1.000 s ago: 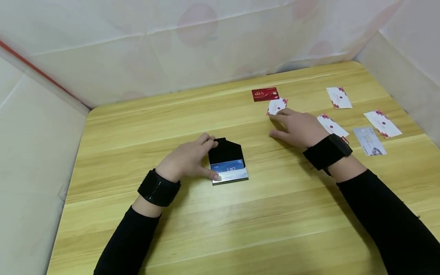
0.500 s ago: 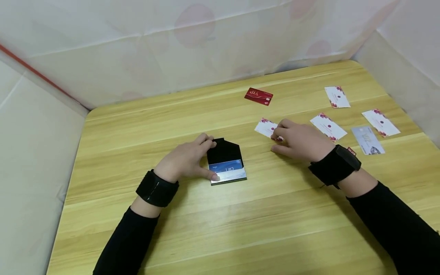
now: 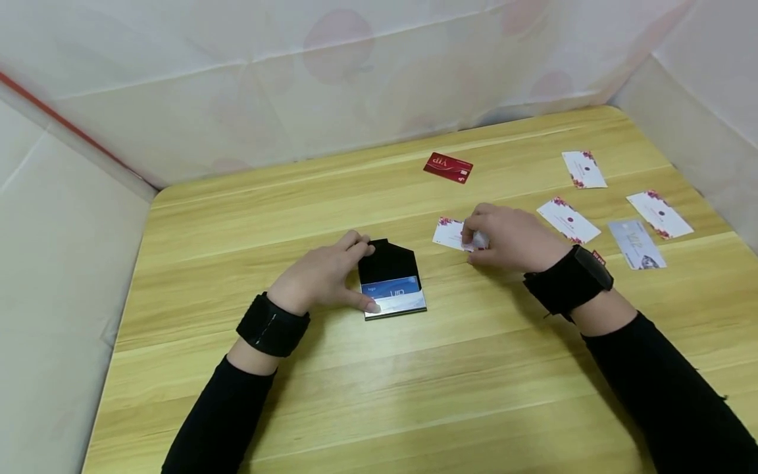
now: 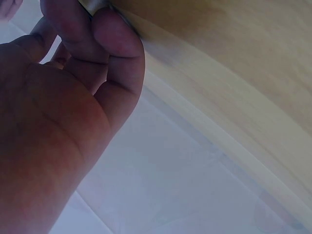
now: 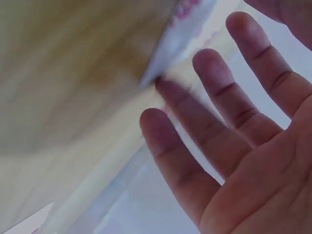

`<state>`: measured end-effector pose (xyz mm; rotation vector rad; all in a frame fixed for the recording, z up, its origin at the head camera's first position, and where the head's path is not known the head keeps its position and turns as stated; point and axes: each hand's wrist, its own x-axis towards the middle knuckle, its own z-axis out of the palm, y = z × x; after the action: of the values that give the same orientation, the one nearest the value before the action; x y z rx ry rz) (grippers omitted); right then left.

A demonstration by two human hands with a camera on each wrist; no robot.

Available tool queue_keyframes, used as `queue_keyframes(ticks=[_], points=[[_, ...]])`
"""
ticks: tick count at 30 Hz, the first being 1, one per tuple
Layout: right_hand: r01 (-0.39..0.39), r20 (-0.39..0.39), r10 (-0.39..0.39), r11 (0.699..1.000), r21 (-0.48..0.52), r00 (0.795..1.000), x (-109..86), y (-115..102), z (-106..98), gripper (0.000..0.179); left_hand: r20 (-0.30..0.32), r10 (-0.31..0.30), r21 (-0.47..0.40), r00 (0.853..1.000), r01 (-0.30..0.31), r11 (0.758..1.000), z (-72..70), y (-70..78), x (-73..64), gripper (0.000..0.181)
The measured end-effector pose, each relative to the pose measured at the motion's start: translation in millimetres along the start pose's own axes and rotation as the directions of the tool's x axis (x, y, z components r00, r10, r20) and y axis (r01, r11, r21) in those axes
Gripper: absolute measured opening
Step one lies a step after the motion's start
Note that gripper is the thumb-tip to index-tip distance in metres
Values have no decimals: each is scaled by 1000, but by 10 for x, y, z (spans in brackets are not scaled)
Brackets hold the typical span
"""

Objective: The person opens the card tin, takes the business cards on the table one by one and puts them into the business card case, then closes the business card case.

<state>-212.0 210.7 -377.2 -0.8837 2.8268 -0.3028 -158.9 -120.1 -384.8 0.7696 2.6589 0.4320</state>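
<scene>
My left hand [image 3: 314, 273] holds an open card case [image 3: 387, 263] on the table, thumb on its front edge and fingers at its upper left side. The case has a black lining, and a blue VIP card [image 3: 405, 286] sits in its silver pocket. In the left wrist view, the curled fingers [image 4: 119, 36] hide most of the case. To its right, my right hand [image 3: 518, 237] pinches the right end of a white business card [image 3: 448, 232] with pink flowers. The right wrist view shows this card [image 5: 178, 39] tilted at the fingertips.
A red VIP card [image 3: 448, 168] lies towards the back. On the right are a silver VIP card [image 3: 636, 243] and more white business cards: one nearest the hand [image 3: 568, 219], a far card [image 3: 584, 169] and a right-hand card [image 3: 660, 214]. Pale cloth walls [image 3: 266, 112] border the wooden table [image 3: 331, 382].
My right hand has drawn the white business card towards me and slightly left, away from the red card, which turned a little. Fingers now pinch the card's right end. The left hand has stayed put.
</scene>
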Motion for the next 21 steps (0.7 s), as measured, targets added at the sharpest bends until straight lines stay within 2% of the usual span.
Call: queue_keyframes(ticks=[5,10,14,21], points=[[-101,35,99,993,57,994,68,7,-104,39,-1,-4,3,1000,4,1000,7,-9,10,104],[-160,67,156,986,51,985,101,20,-108,52,-4,-9,5,1000,9,1000,2,-16,15,105],[-185,70,181,981,61,981,99,51,-68,56,-5,-5,6,1000,5,1000,-3,-9,19,105],[-183,73,177,979,90,982,111,92,-39,58,2,-14,-1,1000,14,1000,-9,4,1,105]])
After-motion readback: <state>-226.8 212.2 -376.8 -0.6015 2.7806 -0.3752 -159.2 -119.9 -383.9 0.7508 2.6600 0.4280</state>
